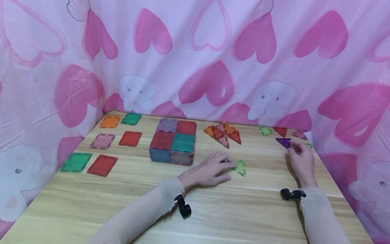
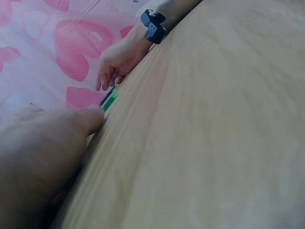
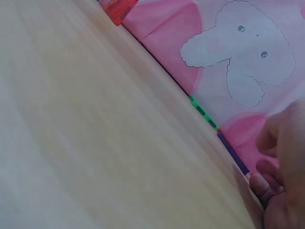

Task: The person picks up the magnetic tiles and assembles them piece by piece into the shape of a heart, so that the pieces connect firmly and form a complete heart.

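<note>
My left hand point(image 1: 210, 169) is low over the tabletop, fingers spread loosely, with fingertips on the left edge of a light green triangle magnetic tile point(image 1: 240, 167). In the left wrist view, that green tile point(image 2: 110, 101) shows beyond the fingertips. Over at the right side, my right hand point(image 1: 301, 161) has its fingers curled at the right end of a purple triangle tile point(image 1: 283, 142), pinching it. Seen edge-on in the right wrist view, the purple tile point(image 3: 233, 153) reaches to the fingertips. Part of another green tile point(image 1: 309, 145) peeks out beside this hand.
A block of square tiles point(image 1: 161, 140) stands left of centre. Several loose squares, including a red one point(image 1: 102, 165), lie farther left. Orange and pink triangles point(image 1: 223, 131) form a cluster at the back. Light green point(image 1: 265, 130), red point(image 1: 280, 131) and pink point(image 1: 299, 134) triangles lie back right, near the curtain point(image 1: 207, 81).
</note>
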A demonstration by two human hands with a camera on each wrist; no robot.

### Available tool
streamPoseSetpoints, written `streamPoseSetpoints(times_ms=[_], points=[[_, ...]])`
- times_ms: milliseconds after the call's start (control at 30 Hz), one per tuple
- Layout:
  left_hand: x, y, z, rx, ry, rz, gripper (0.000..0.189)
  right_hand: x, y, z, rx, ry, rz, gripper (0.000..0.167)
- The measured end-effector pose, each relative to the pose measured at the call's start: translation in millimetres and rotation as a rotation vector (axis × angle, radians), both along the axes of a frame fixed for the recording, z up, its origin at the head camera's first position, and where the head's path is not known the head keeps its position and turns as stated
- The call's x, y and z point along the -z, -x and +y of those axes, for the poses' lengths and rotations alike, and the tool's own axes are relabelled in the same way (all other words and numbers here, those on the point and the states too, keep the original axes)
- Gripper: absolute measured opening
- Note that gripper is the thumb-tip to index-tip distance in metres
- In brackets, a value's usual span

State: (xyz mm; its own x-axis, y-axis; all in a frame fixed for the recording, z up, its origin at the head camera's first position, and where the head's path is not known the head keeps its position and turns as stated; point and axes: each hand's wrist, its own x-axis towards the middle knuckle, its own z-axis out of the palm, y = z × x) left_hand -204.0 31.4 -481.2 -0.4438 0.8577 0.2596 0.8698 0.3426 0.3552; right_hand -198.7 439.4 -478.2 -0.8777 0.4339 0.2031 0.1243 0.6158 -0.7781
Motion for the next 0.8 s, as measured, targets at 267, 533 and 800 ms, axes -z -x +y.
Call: streamPoseSetpoints(times_ms=[267,533,800], points=[[1.3,2.0,-1.5,-0.024,-0.129,-0.058,0.025,-1.3,1.2,2.1,-0.148,-0.223,0.021,0.056],[-2.5,1.0,0.0,0.007,-0.094,-0.064,0.029,-0.9,-0.9,-3.7,-0.19,-0.309,0.041,0.05],[-4.6,-1.9,-1.6,0.04,-0.06,-0.042,0.038,0.3,-1.6,-5.2,-0.195,-0.301,0.012,0.03]])
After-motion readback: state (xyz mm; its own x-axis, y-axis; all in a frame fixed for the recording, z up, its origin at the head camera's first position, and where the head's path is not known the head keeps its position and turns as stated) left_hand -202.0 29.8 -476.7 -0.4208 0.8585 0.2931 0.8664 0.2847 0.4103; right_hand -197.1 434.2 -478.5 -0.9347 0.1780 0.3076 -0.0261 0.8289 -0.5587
